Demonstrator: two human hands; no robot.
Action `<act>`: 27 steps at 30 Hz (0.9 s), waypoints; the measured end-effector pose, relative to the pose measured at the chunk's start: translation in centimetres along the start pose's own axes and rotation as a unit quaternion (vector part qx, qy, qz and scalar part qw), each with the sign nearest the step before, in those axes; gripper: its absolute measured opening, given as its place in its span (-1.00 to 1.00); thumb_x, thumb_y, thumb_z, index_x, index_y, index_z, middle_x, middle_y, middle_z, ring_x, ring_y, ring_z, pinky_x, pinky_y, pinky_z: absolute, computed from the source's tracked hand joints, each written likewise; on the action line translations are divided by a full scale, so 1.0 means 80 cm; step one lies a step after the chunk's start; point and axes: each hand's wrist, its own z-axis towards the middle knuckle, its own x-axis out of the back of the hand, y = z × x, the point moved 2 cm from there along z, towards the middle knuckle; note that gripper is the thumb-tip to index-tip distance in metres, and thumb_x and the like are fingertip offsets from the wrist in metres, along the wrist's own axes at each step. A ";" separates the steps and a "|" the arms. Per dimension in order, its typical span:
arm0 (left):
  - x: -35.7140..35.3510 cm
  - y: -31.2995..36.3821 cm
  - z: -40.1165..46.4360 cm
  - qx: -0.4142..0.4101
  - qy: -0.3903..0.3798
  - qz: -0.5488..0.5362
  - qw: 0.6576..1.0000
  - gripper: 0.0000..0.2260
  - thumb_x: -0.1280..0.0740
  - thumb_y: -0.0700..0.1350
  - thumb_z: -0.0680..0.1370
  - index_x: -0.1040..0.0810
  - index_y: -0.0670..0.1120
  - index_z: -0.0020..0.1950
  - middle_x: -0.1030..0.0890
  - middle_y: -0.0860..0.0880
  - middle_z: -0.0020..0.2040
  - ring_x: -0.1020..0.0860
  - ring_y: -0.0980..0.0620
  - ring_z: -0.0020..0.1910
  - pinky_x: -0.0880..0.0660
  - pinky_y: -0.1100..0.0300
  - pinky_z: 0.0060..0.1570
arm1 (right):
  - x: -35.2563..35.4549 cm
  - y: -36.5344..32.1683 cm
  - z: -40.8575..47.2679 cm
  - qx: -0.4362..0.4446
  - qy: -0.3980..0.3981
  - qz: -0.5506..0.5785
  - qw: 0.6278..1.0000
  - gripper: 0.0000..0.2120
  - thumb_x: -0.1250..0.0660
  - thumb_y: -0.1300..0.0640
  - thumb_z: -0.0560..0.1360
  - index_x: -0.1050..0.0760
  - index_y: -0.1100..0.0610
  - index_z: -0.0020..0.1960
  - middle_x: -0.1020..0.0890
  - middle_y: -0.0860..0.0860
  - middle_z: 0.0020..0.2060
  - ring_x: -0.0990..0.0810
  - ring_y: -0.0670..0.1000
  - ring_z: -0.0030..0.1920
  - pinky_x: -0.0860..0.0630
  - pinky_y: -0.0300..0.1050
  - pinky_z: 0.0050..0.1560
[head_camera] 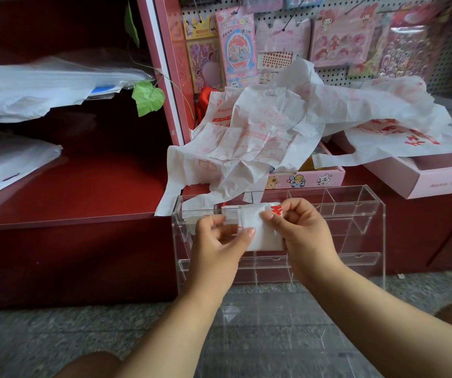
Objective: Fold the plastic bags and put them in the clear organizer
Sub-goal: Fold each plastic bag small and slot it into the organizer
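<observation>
Folded bag (pixel 260 230) pinched by left hand (pixel 216 238) and right hand (pixel 298 227), held before clear organizer (pixel 356 203) top row | creases to be kept tight, edges squared, before insertion | unfolded bags (pixel 274 126) heaped behind on counter (pixel 69 192)

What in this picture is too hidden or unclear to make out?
All from the head view:
- Folded bag: its edges are covered by the left hand and right hand.
- Clear organizer: whether its left compartments already hold bags is muddled by reflections.
- Pile of loose bags: the count is lost in overlaps, and the print is too faint to read.
- Pink box: cut off by the right edge.
</observation>
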 end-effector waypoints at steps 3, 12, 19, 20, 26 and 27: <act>-0.002 -0.005 0.006 0.045 -0.007 -0.060 0.997 -0.59 -0.55 -0.04 0.40 -0.55 -0.05 0.20 -0.67 -0.02 -0.06 -0.57 0.07 -0.17 -0.49 0.17 -0.11 | -0.006 0.001 -0.006 -0.001 -0.013 -0.014 1.000 -0.76 -0.50 0.21 0.31 -0.44 0.13 -0.18 -0.58 0.02 -0.34 -0.53 -0.07 -0.34 -0.46 -0.27 -0.33; -0.013 -0.005 0.002 0.015 0.004 -0.056 0.998 -0.87 -0.36 -0.11 0.58 -0.64 -0.11 -0.11 -0.65 -0.03 -0.23 -0.56 0.09 -0.22 -0.49 0.21 -0.15 | -0.005 0.008 -0.013 -0.094 -0.067 -0.094 0.989 -0.87 -0.36 0.21 0.53 -0.58 0.13 -0.20 -0.65 0.12 -0.22 -0.59 0.08 -0.17 -0.47 0.05 -0.07; -0.019 -0.005 0.006 0.003 0.025 -0.051 0.998 -0.74 -0.35 -0.11 0.58 -0.50 -0.29 -0.17 -0.47 -0.12 -0.25 -0.38 0.02 -0.24 -0.32 0.14 -0.19 | 0.006 0.003 -0.007 -0.129 -0.063 -0.126 0.982 -0.70 -0.33 0.14 0.57 -0.45 0.09 -0.34 -0.53 0.03 -0.39 -0.45 0.02 -0.34 -0.38 -0.17 -0.34; -0.018 -0.006 0.008 0.004 0.019 -0.043 0.999 -0.75 -0.36 -0.11 0.58 -0.51 -0.30 -0.16 -0.48 -0.13 -0.25 -0.40 0.01 -0.24 -0.32 0.13 -0.17 | 0.009 0.001 -0.005 -0.128 -0.068 -0.151 0.978 -0.72 -0.34 0.14 0.56 -0.45 0.11 -0.32 -0.52 0.01 -0.41 -0.42 0.00 -0.37 -0.37 -0.19 -0.36; -0.015 -0.014 0.021 0.002 -0.041 0.104 0.994 -0.87 -0.39 -0.15 0.55 -0.57 -0.16 -0.17 -0.53 0.01 -0.36 -0.42 0.12 -0.37 -0.37 0.29 -0.32 | 0.031 -0.014 0.006 -0.100 -0.111 -0.372 0.916 -0.80 -0.47 0.10 0.46 -0.56 0.23 -0.17 -0.53 -0.11 -0.47 -0.39 -0.24 -0.53 -0.34 -0.39 -0.44; -0.016 -0.011 0.023 -0.008 -0.049 0.123 0.991 -0.88 -0.39 -0.14 0.55 -0.57 -0.13 -0.17 -0.55 0.03 -0.35 -0.44 0.14 -0.37 -0.39 0.29 -0.30 | 0.034 -0.019 0.009 -0.091 -0.107 -0.379 0.915 -0.81 -0.47 0.10 0.46 -0.56 0.23 -0.16 -0.52 -0.11 -0.48 -0.39 -0.24 -0.55 -0.34 -0.40 -0.46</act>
